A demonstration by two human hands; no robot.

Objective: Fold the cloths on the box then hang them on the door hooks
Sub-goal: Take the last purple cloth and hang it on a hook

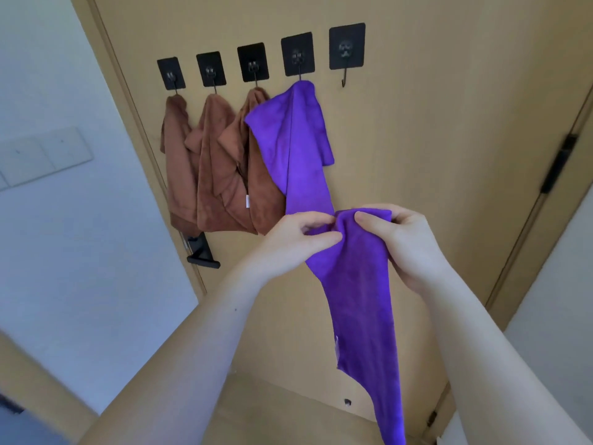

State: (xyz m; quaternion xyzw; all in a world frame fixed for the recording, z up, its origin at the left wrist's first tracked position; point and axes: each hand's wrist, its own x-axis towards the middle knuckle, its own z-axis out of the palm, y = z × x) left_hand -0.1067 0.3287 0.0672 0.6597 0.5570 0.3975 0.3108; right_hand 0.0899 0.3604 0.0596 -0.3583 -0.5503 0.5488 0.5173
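Purple cloth — long axis vertical, hands pinch top.

Two bare forearms, no sleeves in view. Left hand and right hand bare: short nails, small dark mole on left forearm.

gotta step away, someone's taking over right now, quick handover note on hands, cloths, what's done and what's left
Left hand and right hand: both pinch the top of a purple cloth hanging between them.
On the door: three brown cloths on the first three hooks, a second purple cloth on the fourth.
Fifth hook: bare.
Left: hang the held cloth there. The box is not clearly in view.
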